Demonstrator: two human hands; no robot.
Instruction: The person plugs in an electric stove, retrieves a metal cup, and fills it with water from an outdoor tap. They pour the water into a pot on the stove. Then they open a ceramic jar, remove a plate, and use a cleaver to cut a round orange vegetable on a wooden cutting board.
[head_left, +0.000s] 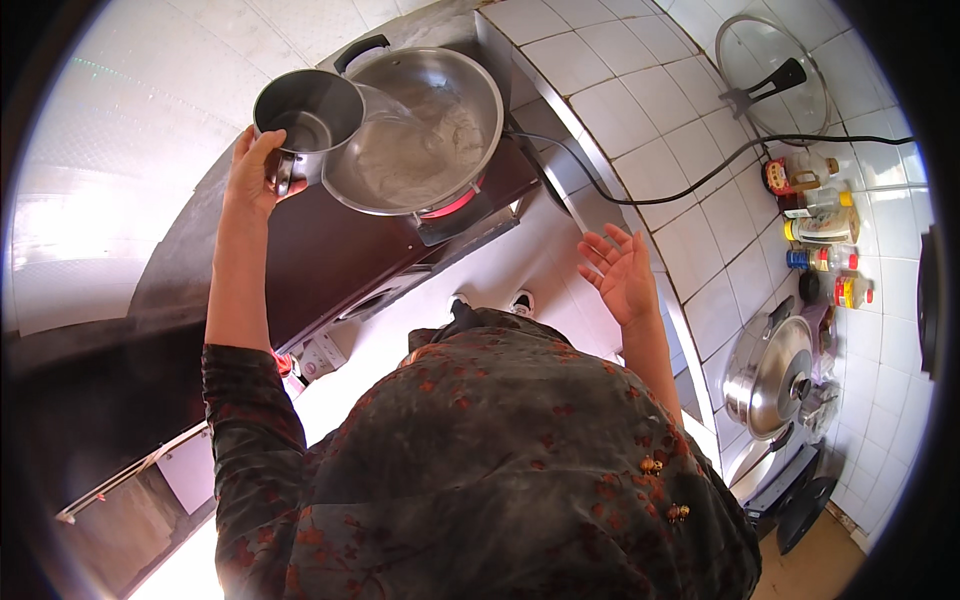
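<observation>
My left hand (259, 169) grips the handle of a metal saucepan (309, 112), tilted over the left rim of a wide steel wok (491, 150). Clear water (390, 109) streams from the saucepan into the wok, where more water ripples over the bottom. The wok has a black side handle and sits on a cooker with a red ring showing beneath it. My right hand (619, 274) is raised to the right of the wok, palm up with fingers spread, holding nothing.
A black cable (675, 199) crosses the white tiled counter (660, 150). A glass lid (772, 75) leans on the wall at the top right. Below it stand several bottles (821, 225) and a lidded steel pot (772, 375). A dark brown surface (330, 247) lies below the wok.
</observation>
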